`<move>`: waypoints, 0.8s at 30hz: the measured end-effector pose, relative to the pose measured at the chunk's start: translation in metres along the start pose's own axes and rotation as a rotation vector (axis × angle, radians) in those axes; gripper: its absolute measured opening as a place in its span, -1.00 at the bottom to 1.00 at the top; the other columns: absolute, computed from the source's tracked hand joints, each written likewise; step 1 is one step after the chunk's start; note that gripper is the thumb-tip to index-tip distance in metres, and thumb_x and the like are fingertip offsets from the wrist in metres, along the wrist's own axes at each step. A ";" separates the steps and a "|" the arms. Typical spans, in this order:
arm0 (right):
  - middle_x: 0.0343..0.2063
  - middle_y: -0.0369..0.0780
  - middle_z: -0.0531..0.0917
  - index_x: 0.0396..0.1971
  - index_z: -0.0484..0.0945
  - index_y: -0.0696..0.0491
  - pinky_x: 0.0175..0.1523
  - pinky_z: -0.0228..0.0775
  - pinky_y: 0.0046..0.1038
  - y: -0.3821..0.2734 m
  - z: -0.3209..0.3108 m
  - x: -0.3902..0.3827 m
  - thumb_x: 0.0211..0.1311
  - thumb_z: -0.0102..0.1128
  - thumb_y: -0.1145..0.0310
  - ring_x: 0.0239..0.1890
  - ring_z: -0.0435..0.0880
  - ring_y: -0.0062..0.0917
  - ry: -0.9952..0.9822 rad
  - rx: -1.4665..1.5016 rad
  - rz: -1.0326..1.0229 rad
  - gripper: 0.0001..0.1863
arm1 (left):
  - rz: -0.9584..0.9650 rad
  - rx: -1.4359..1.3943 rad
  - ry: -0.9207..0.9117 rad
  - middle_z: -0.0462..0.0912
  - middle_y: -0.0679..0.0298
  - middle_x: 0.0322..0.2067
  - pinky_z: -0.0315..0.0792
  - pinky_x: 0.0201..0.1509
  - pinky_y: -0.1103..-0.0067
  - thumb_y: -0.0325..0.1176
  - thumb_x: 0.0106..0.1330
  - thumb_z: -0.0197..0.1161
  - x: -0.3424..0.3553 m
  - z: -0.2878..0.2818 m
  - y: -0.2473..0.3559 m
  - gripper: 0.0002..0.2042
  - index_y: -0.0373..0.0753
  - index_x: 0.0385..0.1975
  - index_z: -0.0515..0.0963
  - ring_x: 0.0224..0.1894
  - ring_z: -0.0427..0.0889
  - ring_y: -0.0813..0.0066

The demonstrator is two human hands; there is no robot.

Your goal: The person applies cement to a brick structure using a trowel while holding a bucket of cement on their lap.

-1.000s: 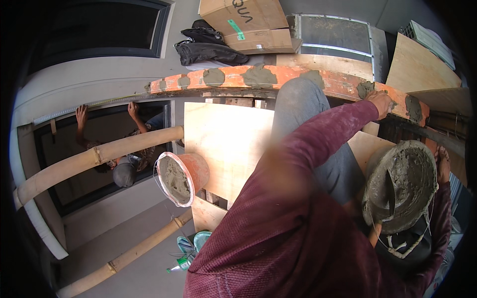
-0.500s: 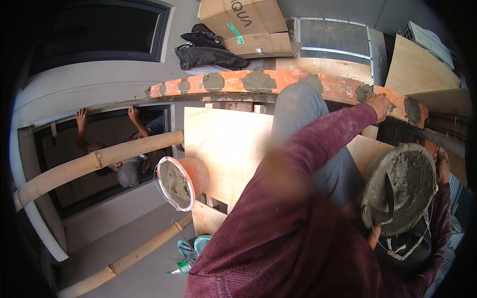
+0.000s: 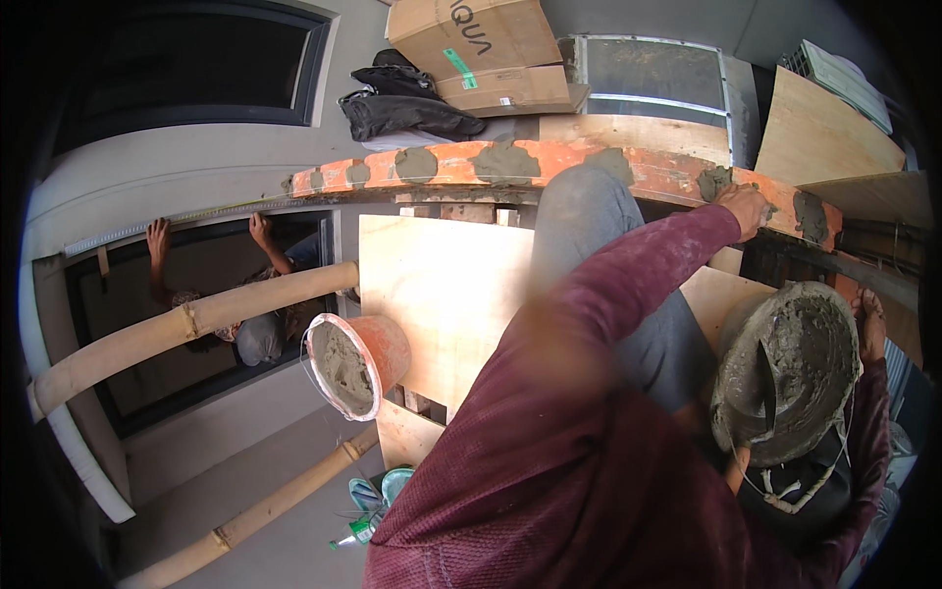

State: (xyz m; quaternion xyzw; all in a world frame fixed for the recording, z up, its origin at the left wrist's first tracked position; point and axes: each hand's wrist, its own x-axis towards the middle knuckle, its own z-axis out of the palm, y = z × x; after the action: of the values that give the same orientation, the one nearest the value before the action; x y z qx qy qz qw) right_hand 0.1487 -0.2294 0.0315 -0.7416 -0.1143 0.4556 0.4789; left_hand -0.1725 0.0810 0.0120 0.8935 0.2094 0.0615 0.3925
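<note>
My left hand [image 3: 746,208] reaches across to the long orange brick course [image 3: 669,177], its fingers bent against the brick between two grey mortar dabs; whatever lies under the fingers is hidden. A thin string runs along the course. At the far right, my right hand [image 3: 871,326] is curled near an orange piece beside the mortar-filled bucket [image 3: 830,437], and what it grips is not visible. In that bucket stands a trowel with a dark blade [image 3: 770,383] and wooden handle [image 3: 738,468]. My bent knee [image 3: 587,221] is up against the brick course.
An orange bucket of mortar [image 3: 391,344] stands by a plywood board [image 3: 442,294] on the left. Bamboo poles [image 3: 250,294] cross the lower left. Another person's hands [image 3: 158,240] touch a long metal strip [image 3: 118,236]. A cardboard box [image 3: 481,49] and dark cloth [image 3: 402,110] lie behind.
The whole view has shifted very slightly. Both my hands stay at nearly the same places. The other person's capped head has moved a little.
</note>
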 end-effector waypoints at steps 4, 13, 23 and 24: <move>-0.52 -0.47 0.53 -0.24 0.52 -0.05 -0.42 0.24 -0.71 -0.003 0.001 -0.002 0.36 0.04 0.03 -0.51 0.45 -0.83 -0.012 -0.051 -0.022 -0.71 | -0.017 0.051 -0.022 0.65 0.04 -0.27 0.42 0.02 0.24 -0.30 0.13 0.22 0.001 -0.001 0.000 -0.84 -0.19 -0.35 0.64 -0.11 0.60 0.06; -0.53 -0.48 0.52 -0.23 0.50 -0.06 -0.44 0.22 -0.72 -0.002 0.004 -0.005 0.38 0.03 0.07 -0.52 0.45 -0.83 -0.006 0.031 -0.002 -0.74 | -0.008 -0.006 -0.029 0.65 0.06 -0.26 0.41 0.04 0.24 -0.35 0.08 0.22 0.003 -0.001 0.001 -0.84 -0.17 -0.34 0.64 -0.08 0.59 0.08; -0.54 -0.50 0.50 -0.22 0.50 -0.07 -0.48 0.20 -0.74 0.000 0.001 -0.003 0.37 0.04 0.05 -0.54 0.43 -0.85 -0.011 0.031 0.013 -0.73 | -0.019 0.033 -0.003 0.64 0.02 -0.26 0.41 0.06 0.25 -0.39 0.06 0.19 0.002 -0.002 0.005 -0.83 -0.16 -0.34 0.64 -0.07 0.59 0.07; -0.54 -0.50 0.50 -0.22 0.50 -0.07 -0.47 0.20 -0.73 -0.002 0.003 -0.005 0.37 0.04 0.04 -0.54 0.43 -0.84 -0.016 0.033 0.008 -0.73 | -0.012 0.033 -0.007 0.64 0.02 -0.26 0.40 0.06 0.25 -0.40 0.06 0.19 0.001 -0.004 0.005 -0.83 -0.17 -0.34 0.63 -0.06 0.58 0.07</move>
State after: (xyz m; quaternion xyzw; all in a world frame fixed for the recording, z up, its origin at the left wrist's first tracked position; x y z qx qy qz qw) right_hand 0.1440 -0.2291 0.0355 -0.7305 -0.1079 0.4651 0.4883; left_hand -0.1710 0.0812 0.0186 0.8988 0.2141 0.0526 0.3788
